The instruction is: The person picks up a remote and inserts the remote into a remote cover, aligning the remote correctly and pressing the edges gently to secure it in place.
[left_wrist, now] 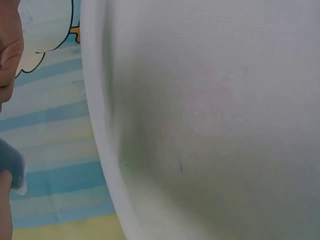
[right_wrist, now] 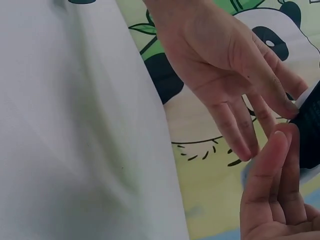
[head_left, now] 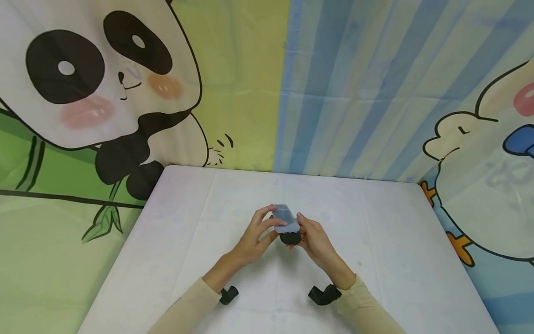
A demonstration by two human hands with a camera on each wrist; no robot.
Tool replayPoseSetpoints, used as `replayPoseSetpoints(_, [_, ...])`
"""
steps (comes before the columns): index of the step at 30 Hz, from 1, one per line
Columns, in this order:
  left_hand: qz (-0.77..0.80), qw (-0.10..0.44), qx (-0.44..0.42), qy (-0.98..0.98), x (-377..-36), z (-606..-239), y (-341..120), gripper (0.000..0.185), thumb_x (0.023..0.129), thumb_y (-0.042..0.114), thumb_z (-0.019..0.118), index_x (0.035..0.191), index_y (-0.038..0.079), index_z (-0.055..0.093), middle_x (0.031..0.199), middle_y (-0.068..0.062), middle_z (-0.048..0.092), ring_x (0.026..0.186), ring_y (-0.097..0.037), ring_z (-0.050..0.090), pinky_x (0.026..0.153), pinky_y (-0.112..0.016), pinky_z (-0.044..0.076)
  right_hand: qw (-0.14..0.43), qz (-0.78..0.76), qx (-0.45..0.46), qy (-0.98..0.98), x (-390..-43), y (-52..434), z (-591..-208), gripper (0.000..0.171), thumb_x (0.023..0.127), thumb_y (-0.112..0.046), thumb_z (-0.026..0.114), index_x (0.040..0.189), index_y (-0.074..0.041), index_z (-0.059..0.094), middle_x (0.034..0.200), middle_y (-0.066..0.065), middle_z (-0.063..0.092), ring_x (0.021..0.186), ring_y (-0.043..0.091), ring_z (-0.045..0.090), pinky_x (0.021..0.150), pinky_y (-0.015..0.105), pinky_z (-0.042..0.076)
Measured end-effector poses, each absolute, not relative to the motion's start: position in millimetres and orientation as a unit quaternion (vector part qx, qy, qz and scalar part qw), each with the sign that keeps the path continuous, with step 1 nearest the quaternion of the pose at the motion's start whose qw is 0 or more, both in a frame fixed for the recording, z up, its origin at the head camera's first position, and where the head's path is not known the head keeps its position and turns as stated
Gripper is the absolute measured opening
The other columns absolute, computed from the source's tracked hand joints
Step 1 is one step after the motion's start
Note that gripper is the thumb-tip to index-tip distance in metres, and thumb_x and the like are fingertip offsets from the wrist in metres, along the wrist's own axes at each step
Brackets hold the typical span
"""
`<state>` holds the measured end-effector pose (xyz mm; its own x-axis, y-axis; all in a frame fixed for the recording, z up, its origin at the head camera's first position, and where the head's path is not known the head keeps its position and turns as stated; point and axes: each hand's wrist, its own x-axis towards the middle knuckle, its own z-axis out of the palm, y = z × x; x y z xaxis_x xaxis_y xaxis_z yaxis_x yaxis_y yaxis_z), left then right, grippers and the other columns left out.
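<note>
Both hands hold a small case-like object above the table, with a translucent grey-blue upper part and a rounded black part beneath; its exact kind cannot be told. My left hand grips it from the left, fingers over the translucent side. From the right, my right hand pinches its lower end near the black part. In the right wrist view, the dark side of the object shows between the left hand and the right fingertips. Only an edge of the object appears in the left wrist view.
A white-covered table lies under the hands. Behind it hangs a printed cloth with a panda and stripes. Black curved pieces stick out at both wrists, by the beige sleeves.
</note>
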<state>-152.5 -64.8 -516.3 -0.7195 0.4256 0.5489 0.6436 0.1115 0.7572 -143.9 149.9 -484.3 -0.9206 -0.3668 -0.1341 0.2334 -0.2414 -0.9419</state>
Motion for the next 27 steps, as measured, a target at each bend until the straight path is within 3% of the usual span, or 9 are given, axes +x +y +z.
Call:
replayPoseSetpoints(4, [-0.553,0.110,-0.385,-0.731,-153.3,-519.6,-65.8,0.036,0.097,-0.005,0.061,0.126,0.017,0.065,0.153,-0.023,0.021,0.145,-0.038,0.021,0.112,-0.056,0.030,0.178,-0.795,-0.029,0.580,-143.9,149.9,-485.5,0.040,0.105,-0.031,0.055,0.112,0.008,0.061,0.084,0.003,0.066,0.068,0.007,0.059,0.059,0.019,0.049])
replayPoseSetpoints(6, [-0.549,0.117,-0.386,-0.732,-152.8,-520.0,-66.3,0.038,0.096,-0.007,0.062,0.126,0.015,0.066,0.153,-0.026,0.020,0.145,-0.039,0.020,0.110,-0.055,0.034,0.166,-0.788,-0.017,0.592,-143.8,149.6,-486.6,0.029,0.104,-0.024,0.056,0.106,0.004,0.064,0.084,0.003,0.062,0.068,0.006,0.056,0.059,0.017,0.045])
replayPoseSetpoints(10, [-0.560,0.107,-0.351,-0.743,-150.0,-519.8,-66.3,0.043,0.095,-0.008,0.062,0.135,0.008,0.060,0.147,-0.022,0.033,0.133,-0.035,0.043,0.099,-0.047,0.049,0.131,-0.760,-0.025,0.636,-143.7,148.2,-489.1,0.022,0.104,-0.018,0.056,0.103,0.003,0.064,0.086,0.004,0.061,0.070,0.009,0.057,0.062,0.021,0.049])
replayPoseSetpoints(14, [-0.649,-0.003,-0.255,-0.716,-145.9,-517.9,-65.9,0.044,0.104,0.002,0.052,0.147,0.006,0.045,0.131,-0.016,0.055,0.108,-0.028,0.064,0.082,-0.037,0.058,0.082,-0.711,-0.066,0.695,-143.4,146.8,-492.1,0.026,0.105,-0.015,0.055,0.112,0.009,0.062,0.089,0.007,0.066,0.071,0.014,0.060,0.064,0.025,0.053])
replayPoseSetpoints(18, [-0.693,-0.103,-0.174,-0.692,-144.1,-513.6,-66.4,0.044,0.108,0.022,0.049,0.148,0.004,0.041,0.121,-0.017,0.066,0.096,-0.026,0.069,0.077,-0.038,0.059,0.029,-0.647,-0.103,0.755,-142.7,144.7,-493.1,0.022,0.104,-0.010,0.056,0.116,0.007,0.064,0.086,0.009,0.069,0.073,0.015,0.059,0.066,0.026,0.052])
replayPoseSetpoints(22, [-0.687,-0.158,-0.150,-0.694,-144.8,-511.3,-66.7,0.053,0.105,0.035,0.054,0.146,0.003,0.043,0.110,-0.016,0.071,0.083,-0.028,0.073,0.074,-0.040,0.060,-0.007,-0.618,-0.125,0.776,-142.6,143.9,-494.2,0.020,0.103,-0.003,0.055,0.116,0.008,0.064,0.086,0.011,0.070,0.074,0.015,0.059,0.067,0.026,0.051])
replayPoseSetpoints(27, [-0.689,-0.209,-0.150,-0.677,-145.4,-512.8,-65.5,0.050,0.104,0.036,0.057,0.140,0.002,0.049,0.091,-0.016,0.074,0.075,-0.040,0.072,0.067,-0.041,0.061,-0.021,-0.609,-0.146,0.779,-143.4,144.5,-494.6,0.021,0.104,-0.008,0.056,0.119,0.002,0.065,0.090,0.007,0.071,0.076,0.016,0.059,0.064,0.025,0.046])
